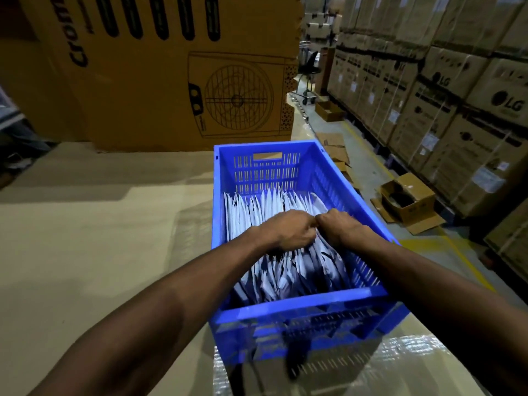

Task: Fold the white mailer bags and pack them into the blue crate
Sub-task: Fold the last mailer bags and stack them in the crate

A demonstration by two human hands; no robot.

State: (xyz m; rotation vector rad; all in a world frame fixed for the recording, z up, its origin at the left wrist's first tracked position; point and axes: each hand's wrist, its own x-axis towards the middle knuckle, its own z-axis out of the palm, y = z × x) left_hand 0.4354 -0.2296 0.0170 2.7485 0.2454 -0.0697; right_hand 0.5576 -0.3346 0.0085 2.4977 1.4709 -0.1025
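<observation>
A blue slotted crate (303, 302) stands on a flat cardboard surface in front of me. Inside it, several folded white mailer bags (257, 208) stand on edge in rows, filling all but a gap at its far end. Both my hands are down in the crate, knuckles together. My left hand (288, 231) has its fingers curled down among the bags near the middle. My right hand (341, 228) grips the top edge of a bag right beside it. The fingertips of both hands are hidden among the bags.
A big brown carton (160, 72) printed with a fan stands behind the crate. Stacked cartons (445, 90) line the right side across an aisle. Open small boxes (407, 200) lie on the floor there. The cardboard surface (85, 238) stretches left of the crate.
</observation>
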